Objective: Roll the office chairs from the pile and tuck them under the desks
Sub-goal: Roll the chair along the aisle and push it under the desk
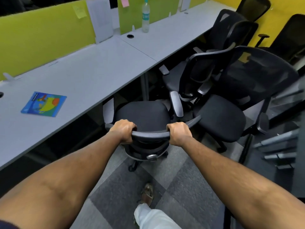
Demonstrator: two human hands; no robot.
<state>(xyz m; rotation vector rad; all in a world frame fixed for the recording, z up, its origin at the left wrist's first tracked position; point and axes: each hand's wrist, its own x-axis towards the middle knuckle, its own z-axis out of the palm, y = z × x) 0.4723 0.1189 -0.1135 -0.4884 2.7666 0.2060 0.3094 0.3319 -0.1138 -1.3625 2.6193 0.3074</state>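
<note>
One held chair [145, 116], piled chairs [219, 119] right, desk [90, 68] left

Even indoor light, dark shadow under the desk [92, 70], wide-angle bending and blur at edges.

Left hand [123, 130] and right hand [179, 133]: bare, ungloved. Left forearm [69, 171] and right forearm [231, 171]: bare to the wrist, with fine hair visible on the latter. Dark navy sleeve edge [6, 225] at the left upper arm. Trouser leg [153, 219]: pale off-white, loose fabric. Footwear: brown strapped sandal [147, 194].
</note>
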